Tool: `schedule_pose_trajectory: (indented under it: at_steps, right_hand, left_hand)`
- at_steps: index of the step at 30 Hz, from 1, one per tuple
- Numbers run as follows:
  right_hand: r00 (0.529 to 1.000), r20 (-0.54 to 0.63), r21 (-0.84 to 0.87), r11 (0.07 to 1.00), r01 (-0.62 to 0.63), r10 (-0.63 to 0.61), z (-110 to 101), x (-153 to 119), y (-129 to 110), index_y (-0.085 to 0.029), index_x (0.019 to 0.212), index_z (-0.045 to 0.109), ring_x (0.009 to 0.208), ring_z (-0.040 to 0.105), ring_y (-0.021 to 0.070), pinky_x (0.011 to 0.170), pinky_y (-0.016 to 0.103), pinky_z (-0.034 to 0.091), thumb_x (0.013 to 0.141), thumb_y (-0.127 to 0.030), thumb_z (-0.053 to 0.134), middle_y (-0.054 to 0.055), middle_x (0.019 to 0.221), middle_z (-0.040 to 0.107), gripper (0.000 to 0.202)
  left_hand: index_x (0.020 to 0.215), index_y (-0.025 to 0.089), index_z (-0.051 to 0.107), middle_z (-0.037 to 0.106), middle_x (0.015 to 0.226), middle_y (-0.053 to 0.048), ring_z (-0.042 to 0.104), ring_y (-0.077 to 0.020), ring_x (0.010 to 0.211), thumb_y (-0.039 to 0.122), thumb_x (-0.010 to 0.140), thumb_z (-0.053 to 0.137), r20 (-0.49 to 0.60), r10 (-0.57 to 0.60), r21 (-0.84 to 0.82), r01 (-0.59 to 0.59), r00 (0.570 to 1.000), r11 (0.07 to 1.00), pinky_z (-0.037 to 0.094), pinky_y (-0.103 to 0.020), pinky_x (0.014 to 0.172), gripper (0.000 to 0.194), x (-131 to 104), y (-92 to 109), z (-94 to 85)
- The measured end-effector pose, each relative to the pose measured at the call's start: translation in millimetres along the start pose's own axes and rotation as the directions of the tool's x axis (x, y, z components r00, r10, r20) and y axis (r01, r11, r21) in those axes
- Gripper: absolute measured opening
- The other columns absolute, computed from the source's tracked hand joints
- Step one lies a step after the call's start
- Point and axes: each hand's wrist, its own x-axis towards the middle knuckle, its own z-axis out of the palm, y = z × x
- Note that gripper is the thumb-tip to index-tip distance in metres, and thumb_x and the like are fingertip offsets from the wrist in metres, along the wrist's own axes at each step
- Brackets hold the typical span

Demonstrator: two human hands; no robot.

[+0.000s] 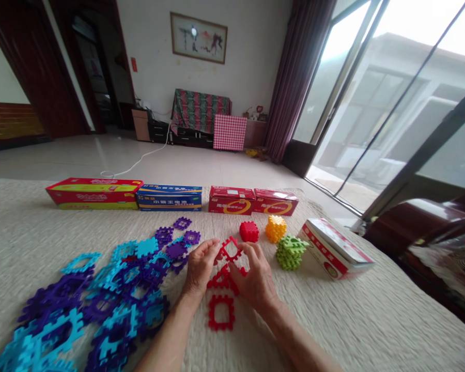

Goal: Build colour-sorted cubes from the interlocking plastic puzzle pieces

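Between my two hands is a red square frame piece (231,249) with notched edges, tilted up off the blanket. My left hand (202,266) pinches its left side with thumb and fingertips. On the right edge, my right hand (256,274) grips the same piece, fingers bent round it. Just below my hands lie several loose red pieces (221,279), partly covered by my right hand. Nearer to me a red square frame (221,312) lies flat. Beyond my right hand stand a red stack (249,231), a yellow stack (276,228) and a green stack (291,252) of notched pieces.
A heap of purple and turquoise notched pieces (135,279) spreads over the left of the blanket (318,320). Along the far edge stand a red-yellow box (95,194), a blue box (169,198) and two red boxes (232,200). A white-red carton (335,250) sits at right.
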Motion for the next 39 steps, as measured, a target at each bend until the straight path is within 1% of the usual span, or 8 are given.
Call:
schedule_pose_trajectory:
  at_steps: [4,9,16,19,23,30,34,39]
  right_hand:
    - [0.998,-0.051,-0.079,0.996,-0.03,0.026,-4.6,29.9,12.6,-0.019,0.101,0.057,0.096,0.057,0.0215,0.085,0.036,0.048,0.076,-0.022,0.06,0.008,0.103,0.058,0.026]
    - [0.974,-0.035,-0.277,0.934,-0.225,0.224,-10.5,66.6,27.7,-0.017,0.099,0.062,0.093,0.057,0.0221,0.083,0.034,0.045,0.078,-0.03,0.058,0.01,0.098,0.059,0.025]
    - [0.914,0.073,-0.408,0.849,-0.337,0.398,-11.3,76.1,31.8,-0.013,0.1,0.063,0.091,0.058,0.0236,0.08,0.032,0.043,0.078,-0.03,0.057,0.013,0.099,0.059,0.028]
    - [0.925,0.056,-0.397,0.858,-0.325,0.376,-8.6,74.1,34.0,-0.013,0.103,0.062,0.093,0.057,0.0252,0.08,0.034,0.044,0.079,-0.033,0.057,0.015,0.102,0.058,0.032]
    - [0.964,-0.001,-0.372,0.895,-0.246,0.265,-11.5,61.5,31.4,-0.014,0.104,0.059,0.094,0.056,0.0243,0.084,0.034,0.044,0.079,-0.032,0.057,0.014,0.104,0.055,0.031]
    - [0.989,0.08,-0.282,0.954,-0.1,0.127,-23.0,24.8,28.2,-0.018,0.099,0.06,0.093,0.056,0.0213,0.085,0.033,0.044,0.081,-0.02,0.049,0.008,0.097,0.058,0.021]
    - [0.993,0.043,-0.279,0.956,-0.091,0.107,-15.9,35.1,33.1,-0.017,0.105,0.058,0.1,0.054,0.0223,0.088,0.034,0.042,0.081,-0.02,0.05,0.011,0.109,0.057,0.025]
    - [0.97,0.016,-0.357,0.907,-0.221,0.242,-0.7,61.9,36.3,-0.017,0.108,0.056,0.101,0.053,0.0247,0.085,0.034,0.042,0.08,-0.03,0.055,0.012,0.11,0.057,0.031]
  left_hand:
    - [0.095,0.014,0.07,0.069,0.069,-0.004,0.062,-0.0132,0.061,0.04,0.064,0.069,-0.015,-0.037,-0.014,0.037,0.999,0.999,0.046,-0.022,0.057,0.04,1.3,-0.3,0.1]
    - [0.094,0.015,0.07,0.069,0.071,-0.003,0.062,-0.0132,0.062,0.039,0.064,0.068,0.0,-0.042,0.006,0.042,0.999,0.999,0.046,-0.023,0.058,0.038,1.8,-3.7,-0.8]
    - [0.094,0.015,0.07,0.07,0.073,-0.003,0.062,-0.0134,0.063,0.039,0.064,0.068,0.021,-0.039,0.025,0.039,0.999,0.999,0.046,-0.023,0.059,0.039,2.9,-5.1,-0.4]
    - [0.094,0.014,0.07,0.069,0.072,-0.003,0.061,-0.0131,0.063,0.038,0.064,0.067,0.017,-0.038,0.023,0.038,0.999,0.999,0.046,-0.023,0.059,0.038,2.8,-4.2,0.3]
    - [0.095,0.014,0.07,0.069,0.072,-0.003,0.061,-0.0132,0.062,0.038,0.065,0.066,0.017,-0.031,0.032,0.03,0.999,0.999,0.046,-0.023,0.058,0.038,2.4,-4.3,-0.1]
    - [0.093,0.013,0.069,0.068,0.07,-0.003,0.061,-0.0128,0.062,0.037,0.065,0.065,0.013,-0.026,0.038,0.025,1.0,0.999,0.046,-0.023,0.059,0.037,1.5,-3.8,1.4]
    - [0.093,0.014,0.07,0.068,0.07,-0.003,0.061,-0.0137,0.064,0.036,0.066,0.064,0.034,-0.007,0.062,0.005,0.999,0.998,0.046,-0.023,0.058,0.035,1.7,-5.7,0.9]
    - [0.093,0.014,0.07,0.069,0.072,-0.004,0.062,-0.0143,0.064,0.037,0.067,0.064,0.035,0.008,0.086,-0.011,0.999,0.996,0.048,-0.024,0.06,0.035,3.6,-7.2,-0.4]
